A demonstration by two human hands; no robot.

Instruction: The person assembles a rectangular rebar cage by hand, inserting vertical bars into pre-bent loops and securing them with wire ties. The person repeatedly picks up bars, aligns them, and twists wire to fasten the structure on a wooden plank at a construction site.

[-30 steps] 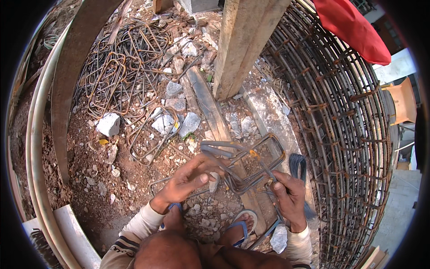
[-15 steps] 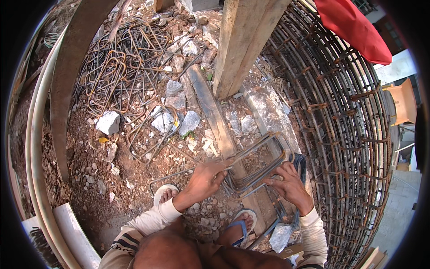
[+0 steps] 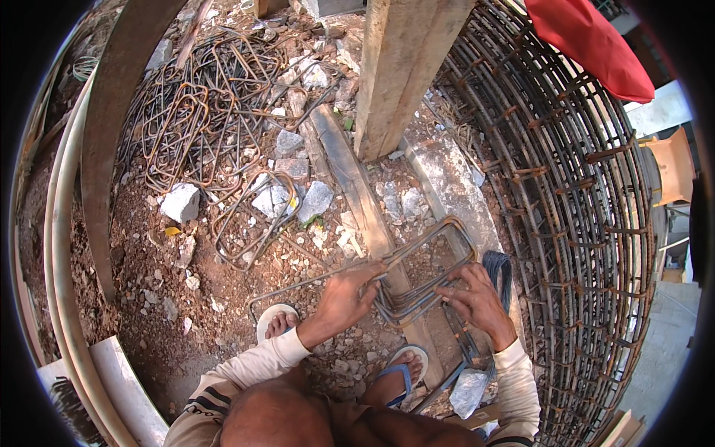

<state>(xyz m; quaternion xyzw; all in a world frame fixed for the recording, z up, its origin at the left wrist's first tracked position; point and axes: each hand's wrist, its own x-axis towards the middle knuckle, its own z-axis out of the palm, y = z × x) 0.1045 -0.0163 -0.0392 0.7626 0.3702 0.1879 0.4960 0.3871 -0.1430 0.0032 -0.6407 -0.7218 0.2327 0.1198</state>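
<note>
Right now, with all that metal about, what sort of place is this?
Probably an outdoor building site: there's a long cage of rusty brown steel bars on the right, a tangled heap of bent, rusty steel loops at upper left, and a thick, pale brown wooden post between them.

Bright daylight, fisheye-bent edges, dark blurred rim.

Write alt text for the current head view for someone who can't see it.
A person's bare left hand and bare right hand touch a stack of bent, rectangular dark steel loops over a weathered wooden plank. A tangled pile of rusty steel loops lies farther off on reddish, stony ground; a curved, rusty steel bar cage runs down the right side.
</note>
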